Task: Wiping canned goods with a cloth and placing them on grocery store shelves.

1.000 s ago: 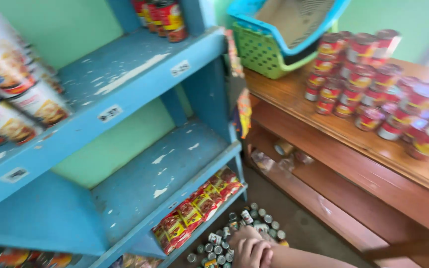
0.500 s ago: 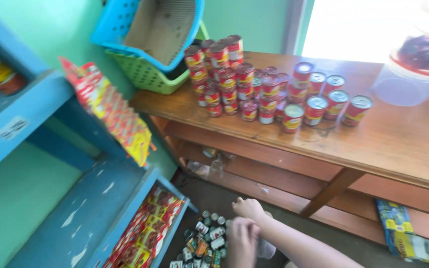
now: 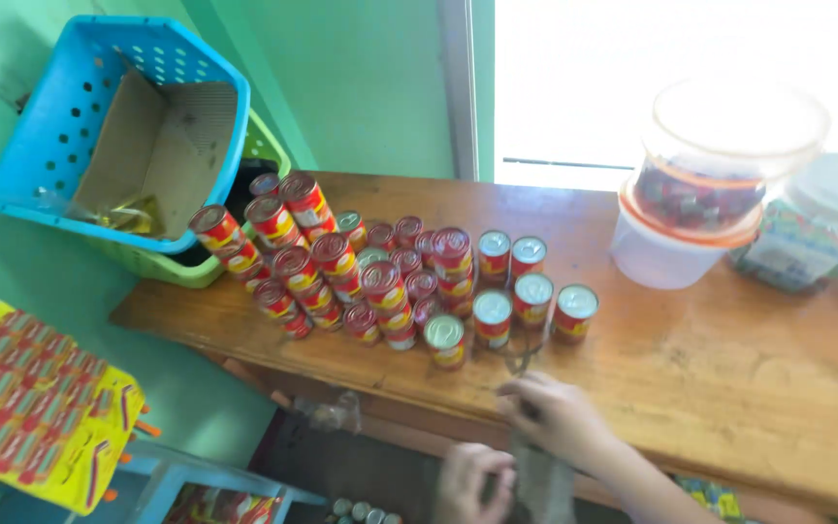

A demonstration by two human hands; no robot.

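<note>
Head view: red cans point(image 3: 395, 272) packed in a cluster on the wooden table point(image 3: 749, 378), some stacked two high, nearest ones just beyond the fingers. Likely stiff metal, fairly heavy when full, smooth labelled sides probably a little slick; best gripped around the middle of the wall, fingers spread, or from above across the lid rim. Stack looks easy to topple if a lower can is nudged.

Right hand point(image 3: 560, 422) resting on the table's front edge, fingers curled loosely around something thin and dark, too blurred to name; close to the front row of cans but not touching it. Left hand point(image 3: 472, 480) lower down, below the table edge, fingers bent inward near a grey blurred object; impossible to tell whether gripping or only touching.

Elsewhere: blue basket point(image 3: 41, 146) tilted inside a green one point(image 3: 269, 146) at the far left, clear plastic tubs point(image 3: 676, 247) toward the window, yellow-and-red packets point(image 3: 36, 412) hanging at lower left.
</note>
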